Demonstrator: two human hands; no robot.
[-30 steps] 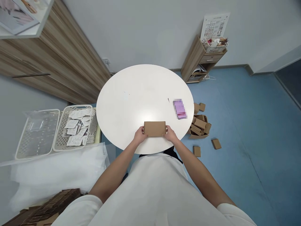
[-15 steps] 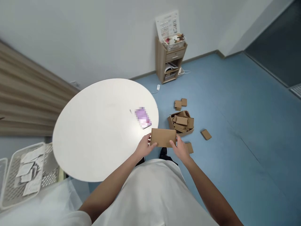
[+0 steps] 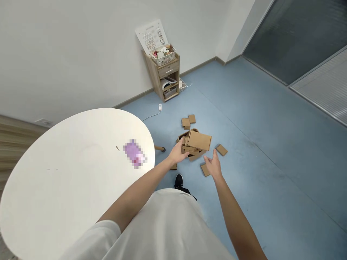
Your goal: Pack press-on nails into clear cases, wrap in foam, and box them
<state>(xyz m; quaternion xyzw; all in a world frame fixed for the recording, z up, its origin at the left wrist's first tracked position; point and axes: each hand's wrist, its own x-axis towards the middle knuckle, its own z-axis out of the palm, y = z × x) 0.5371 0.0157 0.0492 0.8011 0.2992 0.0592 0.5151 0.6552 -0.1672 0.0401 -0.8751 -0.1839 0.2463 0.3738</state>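
A flat brown cardboard box (image 3: 200, 140) appears over the pile of smaller boxes; whether it rests on them or is in the air I cannot tell. Just left of it is my left hand (image 3: 177, 153), fingers apart and thumb out, with nothing gripped. My right hand (image 3: 213, 165) is below and right of the box, open, its index finger stretched forward. Beneath the flat box, a brown container (image 3: 197, 155) holds several cardboard boxes, partly hidden by the box and my left hand.
Loose cardboard boxes (image 3: 222, 150) lie on the blue floor around the container. A round white table (image 3: 81, 173) stands at left, bearing a blurred purple item (image 3: 135, 153). A small wooden cabinet (image 3: 162, 72) is against the wall. My shoe (image 3: 179, 180) shows below.
Both hands have come off the flat box and spread apart. The box has moved forward, over the pile. My view has swung to the right.
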